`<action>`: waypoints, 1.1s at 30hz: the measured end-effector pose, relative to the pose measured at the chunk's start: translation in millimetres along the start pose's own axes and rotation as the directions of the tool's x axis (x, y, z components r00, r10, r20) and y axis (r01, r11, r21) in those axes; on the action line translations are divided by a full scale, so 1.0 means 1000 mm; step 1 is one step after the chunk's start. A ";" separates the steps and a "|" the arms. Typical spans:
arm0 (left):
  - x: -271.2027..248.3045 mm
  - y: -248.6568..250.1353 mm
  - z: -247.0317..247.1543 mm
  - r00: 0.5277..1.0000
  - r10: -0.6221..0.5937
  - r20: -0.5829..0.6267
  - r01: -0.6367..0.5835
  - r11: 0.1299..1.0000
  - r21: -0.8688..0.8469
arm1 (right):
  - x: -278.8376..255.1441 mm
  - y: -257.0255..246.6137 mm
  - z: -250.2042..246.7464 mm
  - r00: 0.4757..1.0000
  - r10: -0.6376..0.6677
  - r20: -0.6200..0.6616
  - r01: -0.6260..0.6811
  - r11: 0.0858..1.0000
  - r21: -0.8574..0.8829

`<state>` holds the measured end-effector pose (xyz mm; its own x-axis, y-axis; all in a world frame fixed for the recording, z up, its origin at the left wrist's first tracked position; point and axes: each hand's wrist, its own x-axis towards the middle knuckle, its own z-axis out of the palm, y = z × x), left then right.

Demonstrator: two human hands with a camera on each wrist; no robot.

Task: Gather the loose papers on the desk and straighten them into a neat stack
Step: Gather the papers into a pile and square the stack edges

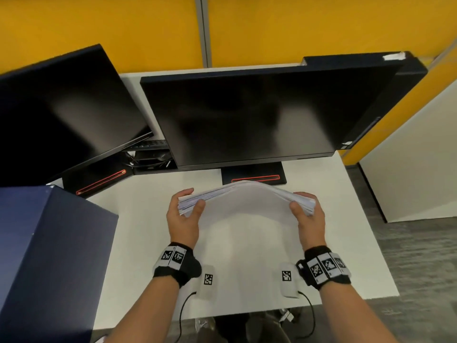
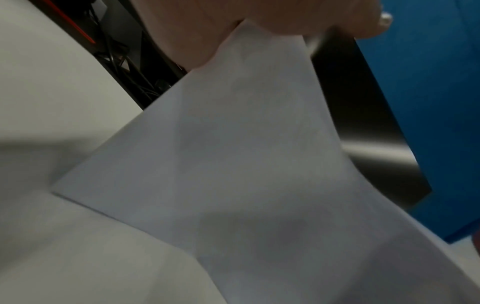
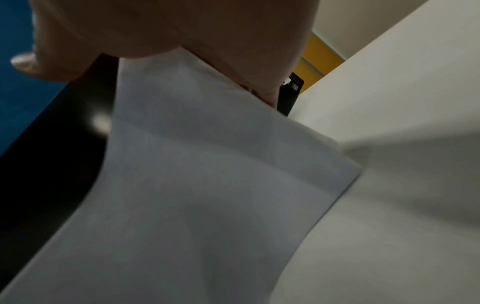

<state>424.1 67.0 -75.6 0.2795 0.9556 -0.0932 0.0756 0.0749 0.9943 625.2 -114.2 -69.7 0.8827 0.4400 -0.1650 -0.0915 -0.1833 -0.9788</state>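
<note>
Above the white counter [image 1: 333, 231], a thick sheaf of white papers [image 1: 246, 204] bows upward in an arch, its sheet edges fanned slightly uneven at both ends. From the left: a dark blue box [image 1: 49, 256] stands at the counter's edge, with a dark monitor [image 1: 66, 115] angled behind it. The left hand [image 1: 184, 216] has its grip closed on the left end of the papers, thumb on top and fingers curled under. The papers hang clear of the counter in front of the central monitor [image 1: 259, 115], whose stand base [image 1: 253, 178] sits just behind the arch. The right hand [image 1: 308, 216] clasps the right end the same way, thumb over the sheets. Both wrists wear black bands with printed markers. Seen from the wrist views, the underside of the papers [image 2: 233, 164] curves down from each grip, blank and grey in shadow [image 3: 207, 185]. Yellow partition panels [image 1: 123, 28] rise behind the monitors.
</note>
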 end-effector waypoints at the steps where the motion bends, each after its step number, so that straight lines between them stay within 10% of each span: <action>1: 0.000 0.004 0.004 0.999 -0.020 -0.033 0.019 0.999 -0.027 | 0.002 -0.003 0.005 0.999 0.036 -0.028 -0.036 0.999 0.031; 5: 0.010 0.009 0.010 0.989 -0.063 -0.137 0.052 0.995 -0.082 | 0.011 -0.012 0.016 0.963 0.202 -0.178 -0.189 0.978 0.086; 23: 0.018 0.007 0.003 0.989 -0.060 -0.132 0.059 0.998 -0.009 | 0.024 -0.008 0.020 0.956 0.147 -0.254 -0.087 0.969 0.233; 29: 0.033 -0.013 -0.022 0.958 -0.122 0.259 0.066 0.974 0.215 | 0.031 0.020 -0.019 0.984 -0.033 0.176 0.048 0.995 -0.084; 33: 0.044 -0.005 -0.013 0.980 -0.104 0.169 0.042 0.941 0.335 | 0.031 0.004 -0.010 0.992 0.017 0.127 0.013 0.973 -0.231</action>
<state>423.8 112.0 -84.0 0.4282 0.8804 -0.2039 0.4037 0.0155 0.9148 656.8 -110.4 -77.5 0.8152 0.5450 -0.1959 0.0288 -0.3760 -0.9262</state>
